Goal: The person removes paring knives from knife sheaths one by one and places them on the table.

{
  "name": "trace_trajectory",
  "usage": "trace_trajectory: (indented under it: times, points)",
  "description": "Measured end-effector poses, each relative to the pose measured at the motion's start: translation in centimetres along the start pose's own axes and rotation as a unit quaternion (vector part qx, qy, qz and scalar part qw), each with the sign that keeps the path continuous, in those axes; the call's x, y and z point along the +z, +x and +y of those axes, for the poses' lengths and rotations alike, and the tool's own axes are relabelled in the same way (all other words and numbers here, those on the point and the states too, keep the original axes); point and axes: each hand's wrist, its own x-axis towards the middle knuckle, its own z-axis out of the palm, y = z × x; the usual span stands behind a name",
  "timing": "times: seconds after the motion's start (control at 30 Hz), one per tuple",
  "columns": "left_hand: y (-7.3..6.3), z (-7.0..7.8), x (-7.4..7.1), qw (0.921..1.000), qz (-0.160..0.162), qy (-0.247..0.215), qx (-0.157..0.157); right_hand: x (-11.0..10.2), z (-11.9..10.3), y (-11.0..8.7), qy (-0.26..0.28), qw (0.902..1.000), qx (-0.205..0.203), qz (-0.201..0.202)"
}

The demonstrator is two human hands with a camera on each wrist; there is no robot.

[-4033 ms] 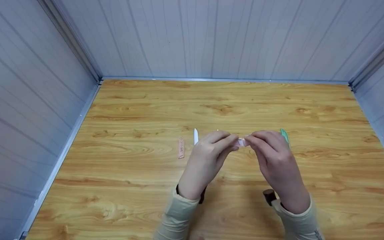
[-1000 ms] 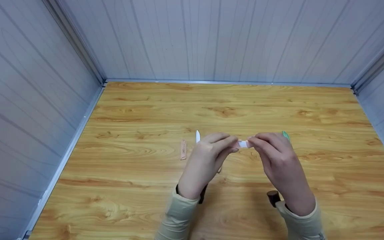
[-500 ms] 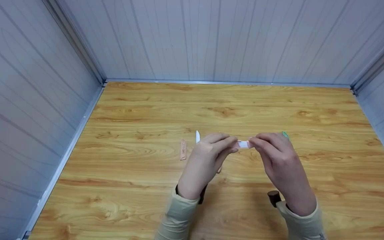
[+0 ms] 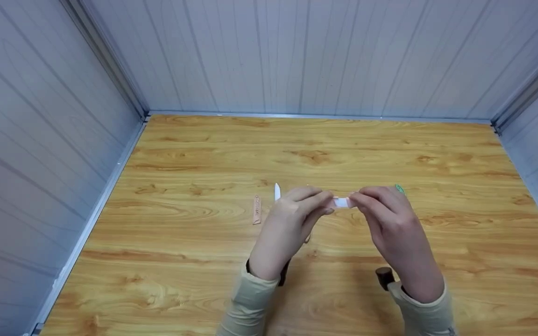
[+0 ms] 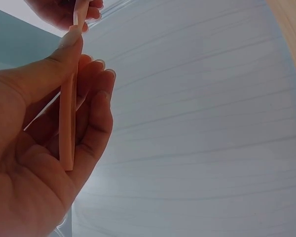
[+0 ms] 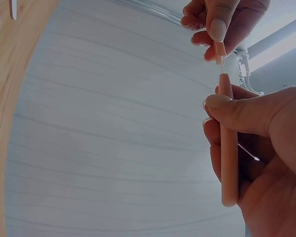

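Note:
In the head view my left hand [image 4: 290, 219] and right hand [image 4: 392, 224] are raised over the table, fingertips close together. My left fingers pinch a flat pink knife sheath [image 5: 66, 123]. My right hand grips a pink rounded knife handle [image 6: 229, 158], thumb along its side. Between them shows a short stretch of white blade [image 4: 341, 202], its far part hidden in the sheath. Left of my left hand lie a patterned pink sheath [image 4: 257, 210] and a white knife blade [image 4: 277, 191], its lower part hidden behind that hand.
A green piece [image 4: 399, 188] peeks out behind my right hand, mostly hidden. A small tan end [image 4: 307, 238] shows beside my left hand. The wooden table [image 4: 180, 280] is bordered by grey-white panels [image 4: 269, 56] at the back and both sides.
Compared with 4 seconds ago, slightly more white blade shows between my hands, and my right hand sits a little farther right. The whole view has shifted slightly. The last second shows almost no movement.

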Motion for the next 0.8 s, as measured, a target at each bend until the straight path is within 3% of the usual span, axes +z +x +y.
trace_trajectory:
  times: [0.8]
  points:
    - [0.00, -0.26, -0.23, 0.9999, -0.003, -0.008, -0.008, -0.26, 0.07, 0.06, -0.005, 0.9999, 0.009, -0.005]
